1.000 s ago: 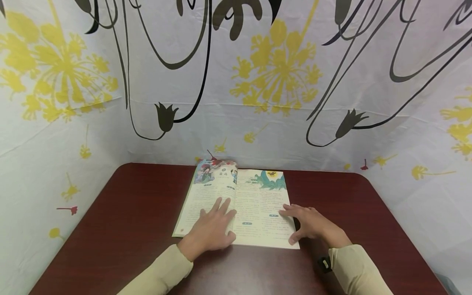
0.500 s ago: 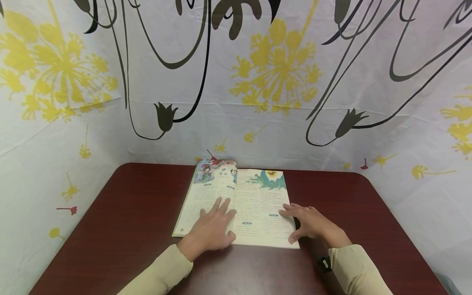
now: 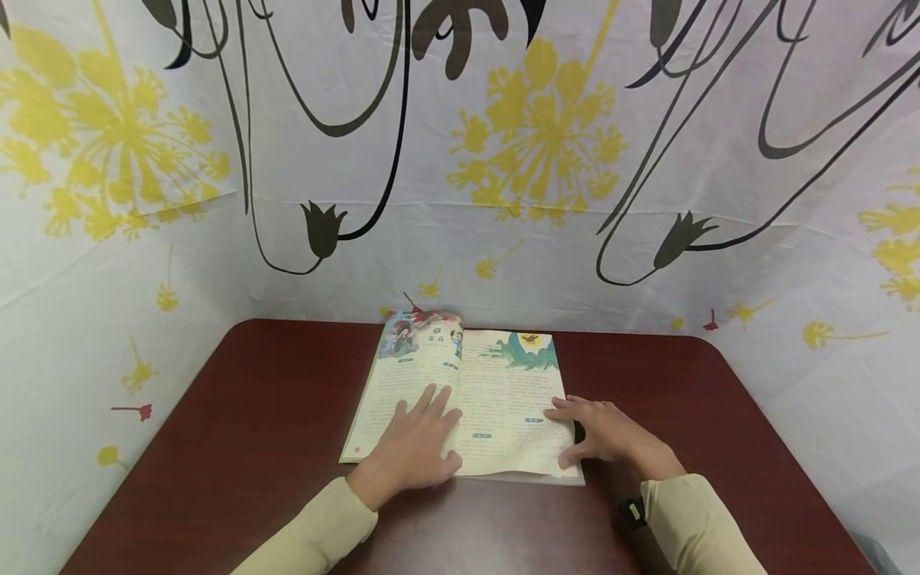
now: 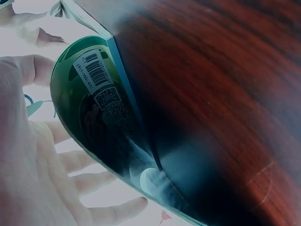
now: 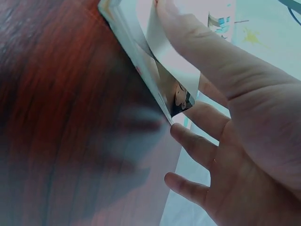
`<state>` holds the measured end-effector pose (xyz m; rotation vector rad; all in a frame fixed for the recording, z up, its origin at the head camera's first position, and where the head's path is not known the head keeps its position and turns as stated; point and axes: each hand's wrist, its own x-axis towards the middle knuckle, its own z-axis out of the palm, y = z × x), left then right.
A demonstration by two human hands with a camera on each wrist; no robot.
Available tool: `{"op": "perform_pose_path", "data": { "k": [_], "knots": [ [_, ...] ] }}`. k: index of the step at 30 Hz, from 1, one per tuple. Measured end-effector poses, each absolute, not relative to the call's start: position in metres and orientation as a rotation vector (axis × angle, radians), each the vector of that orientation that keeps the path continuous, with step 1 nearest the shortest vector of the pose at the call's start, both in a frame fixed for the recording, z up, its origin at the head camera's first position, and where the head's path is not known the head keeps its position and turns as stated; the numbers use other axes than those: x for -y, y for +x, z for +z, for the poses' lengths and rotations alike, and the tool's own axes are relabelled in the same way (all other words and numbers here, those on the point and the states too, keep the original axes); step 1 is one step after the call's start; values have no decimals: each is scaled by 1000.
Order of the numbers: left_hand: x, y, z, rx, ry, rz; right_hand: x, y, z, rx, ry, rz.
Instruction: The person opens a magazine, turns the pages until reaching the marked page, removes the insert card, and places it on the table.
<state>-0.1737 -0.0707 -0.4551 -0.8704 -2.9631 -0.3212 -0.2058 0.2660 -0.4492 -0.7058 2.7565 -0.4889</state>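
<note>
An open magazine [image 3: 496, 399] lies on the dark red table, with printed text and coloured drawings at the top of its pages. My left hand [image 3: 413, 443] rests with spread fingers on the left page [image 3: 388, 391] beside the fold. In the left wrist view, the magazine's green back cover [image 4: 96, 108] curves beside that hand and shows a barcode [image 4: 94, 70]. My right hand [image 3: 607, 431] is at the right edge, pinching the lower corner of the right page [image 3: 513, 463] between thumb and fingers. The lifted page [image 5: 174, 66] bows upward, with another picture page showing beneath it.
The wooden table [image 3: 273, 399] has rounded far corners. Close behind it hangs a white cloth [image 3: 402, 279] with yellow and grey plant prints, which also runs along both sides. A dark device [image 3: 633, 513] sits at my right sleeve.
The right thumb has moved slightly inward and the lower right page corner has risen, baring the page below. The left hand stays nearly in place on the left page.
</note>
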Motion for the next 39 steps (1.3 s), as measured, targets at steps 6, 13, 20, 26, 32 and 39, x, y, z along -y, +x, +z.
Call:
{"op": "perform_pose_path", "data": {
  "k": [6, 13, 20, 26, 32, 39],
  "knots": [
    [68, -175, -457, 2957, -869, -330, -266, -207, -447, -2758, -723, -514],
    [63, -175, -458, 2902, -865, -244, -263, -205, -443, -2778, -657, -561],
    [60, -175, -458, 2882, -847, -159, -260, -203, -436, -2806, -624, -615],
    [63, -175, -456, 2892, -839, -164, -263, -202, -432, -2815, -608, -666],
    [64, -176, -456, 2882, -843, -158, -267, -201, -428, -2836, -550, -728],
    [63, -175, -455, 2854, -846, -132, -273, -200, -428, -2896, -500, -768]
  ]
}}
